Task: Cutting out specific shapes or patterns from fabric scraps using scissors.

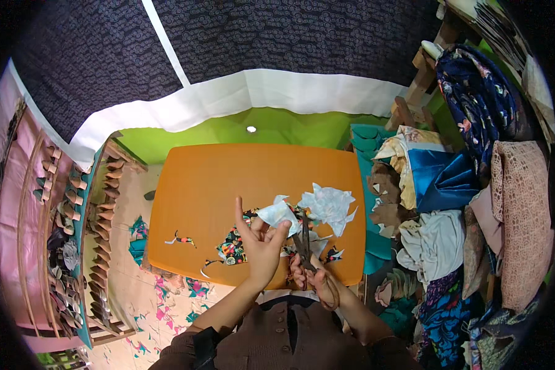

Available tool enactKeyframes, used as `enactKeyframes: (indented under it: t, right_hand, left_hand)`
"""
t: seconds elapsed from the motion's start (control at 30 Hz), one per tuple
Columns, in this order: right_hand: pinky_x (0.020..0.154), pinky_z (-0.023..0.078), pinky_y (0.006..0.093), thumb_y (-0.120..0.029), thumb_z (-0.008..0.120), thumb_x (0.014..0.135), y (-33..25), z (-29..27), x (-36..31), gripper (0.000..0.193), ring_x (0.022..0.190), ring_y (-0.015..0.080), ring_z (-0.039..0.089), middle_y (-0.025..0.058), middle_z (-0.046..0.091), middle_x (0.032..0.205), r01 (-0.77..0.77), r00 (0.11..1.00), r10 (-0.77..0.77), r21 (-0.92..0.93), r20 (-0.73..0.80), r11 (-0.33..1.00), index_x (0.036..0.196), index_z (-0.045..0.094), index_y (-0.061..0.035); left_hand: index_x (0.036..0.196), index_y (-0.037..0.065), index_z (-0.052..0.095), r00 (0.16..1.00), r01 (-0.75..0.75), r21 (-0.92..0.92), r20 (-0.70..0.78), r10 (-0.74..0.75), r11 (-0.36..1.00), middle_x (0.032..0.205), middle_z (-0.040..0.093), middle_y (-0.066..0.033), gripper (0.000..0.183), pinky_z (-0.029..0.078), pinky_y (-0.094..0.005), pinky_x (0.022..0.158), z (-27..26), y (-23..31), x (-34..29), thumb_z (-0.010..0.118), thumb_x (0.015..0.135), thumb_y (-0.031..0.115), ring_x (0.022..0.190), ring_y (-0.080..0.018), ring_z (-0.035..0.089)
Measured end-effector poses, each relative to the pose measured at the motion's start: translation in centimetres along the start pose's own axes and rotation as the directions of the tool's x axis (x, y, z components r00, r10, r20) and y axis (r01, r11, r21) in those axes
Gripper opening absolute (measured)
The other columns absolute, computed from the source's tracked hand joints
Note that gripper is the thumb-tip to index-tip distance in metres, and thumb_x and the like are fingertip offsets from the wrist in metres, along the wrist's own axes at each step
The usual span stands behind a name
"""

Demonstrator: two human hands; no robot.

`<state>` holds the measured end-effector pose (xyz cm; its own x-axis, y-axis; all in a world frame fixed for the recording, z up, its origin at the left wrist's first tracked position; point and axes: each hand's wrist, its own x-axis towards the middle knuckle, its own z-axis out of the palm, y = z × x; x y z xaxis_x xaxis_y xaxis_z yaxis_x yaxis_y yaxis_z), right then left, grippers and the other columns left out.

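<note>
My left hand (263, 246) pinches a small pale white-blue fabric piece (276, 213) between thumb and fingers, its index finger stretched upward. My right hand (311, 277) is wrapped round a large pair of dark scissors (304, 245), whose blades point away from me beside the pale piece. Whether the blades touch it I cannot tell. Beneath and beside my left hand lies black fabric with a colourful print (233, 244). Several pale cut pieces (330, 207) form a loose pile just right of the scissors. A small printed scrap (184, 240) lies at the left.
The work is over an orange table (228, 172). Racks of shoes (102, 240) stand to the left. Heaped fabrics, including a shiny blue one (441, 179) and a white one (431, 243), crowd the right side. Coloured scraps (197, 288) litter the floor. A dark patterned curtain (290, 43) hangs beyond.
</note>
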<state>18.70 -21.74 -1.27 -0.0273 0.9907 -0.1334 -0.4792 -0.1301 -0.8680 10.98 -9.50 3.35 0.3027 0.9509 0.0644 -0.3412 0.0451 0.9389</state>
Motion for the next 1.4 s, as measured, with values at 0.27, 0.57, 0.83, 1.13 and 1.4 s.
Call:
enactKeyframes:
  t: [0.27, 0.57, 0.83, 1.13, 1.4]
  right_hand:
    - [0.061, 0.034, 0.0157, -0.054, 0.038, 0.081, -0.5, -1.7, 0.2, 0.063, 0.072, 0.0060, 0.034, -0.0003, 0.034, 0.086, 0.087, 0.996, -0.086, 0.014, -0.033, 0.996, 0.113, 0.033, -0.0002]
    - [0.055, 0.032, 0.0114, -0.054, 0.053, 0.073, -2.3, -3.0, -1.2, 0.061, 0.070, 0.0026, 0.034, -0.0005, 0.036, 0.081, 0.035, 0.999, -0.031, 0.098, -0.038, 0.995, 0.100, 0.041, -0.0002]
    - [0.056, 0.033, 0.0189, -0.066, 0.046, 0.068, -3.7, -3.0, -2.1, 0.071, 0.063, 0.0059, 0.038, -0.0015, 0.041, 0.072, -0.023, 0.988, -0.006, -0.181, -0.157, 0.983, 0.093, 0.045, 0.0004]
    - [0.043, 0.022, 0.0134, -0.060, 0.057, 0.065, -3.3, -3.2, -1.7, 0.061, 0.052, 0.0014, 0.030, -0.0032, 0.034, 0.068, -0.010, 0.987, -0.008, -0.115, -0.160, 0.993, 0.088, 0.041, -0.0061]
    - [0.048, 0.027, 0.0172, -0.058, 0.047, 0.073, -3.4, -4.0, -2.0, 0.055, 0.056, 0.0041, 0.033, -0.0015, 0.036, 0.068, -0.062, 0.981, 0.026, -0.183, -0.193, 0.981, 0.087, 0.042, -0.0043]
  left_hand:
    - [0.132, 0.013, -0.002, 1.000, -0.006, 0.032, -0.018, 0.006, 0.999, 0.105, 0.050, -0.0145, 0.084, 0.045, -0.0241, 0.071, 1.5, -0.7, -1.1, 0.056, 0.073, -0.007, 0.090, -0.0156, 0.050]
    - [0.131, 0.011, -0.003, 0.998, -0.047, 0.018, -0.050, 0.048, 0.999, 0.098, 0.051, -0.0123, 0.086, 0.046, -0.0240, 0.069, 3.2, -1.2, -1.4, 0.057, 0.073, -0.006, 0.084, -0.0156, 0.053]
    - [0.131, 0.011, -0.003, 0.998, -0.035, 0.060, -0.048, 0.037, 0.998, 0.099, 0.051, -0.0127, 0.088, 0.046, -0.0235, 0.067, 3.7, -0.7, -1.6, 0.058, 0.071, -0.009, 0.083, -0.0152, 0.053]
    - [0.131, 0.012, -0.004, 0.999, -0.017, -0.034, -0.029, 0.016, 0.999, 0.101, 0.046, -0.0113, 0.091, 0.044, -0.0232, 0.071, 4.4, -0.3, -1.7, 0.059, 0.069, -0.011, 0.087, -0.0148, 0.051]
    - [0.131, 0.016, -0.002, 0.999, 0.027, 0.046, 0.045, -0.029, 0.999, 0.108, 0.045, -0.0158, 0.093, 0.048, -0.0283, 0.074, 4.2, -0.7, -2.0, 0.060, 0.068, -0.009, 0.093, -0.0194, 0.051]
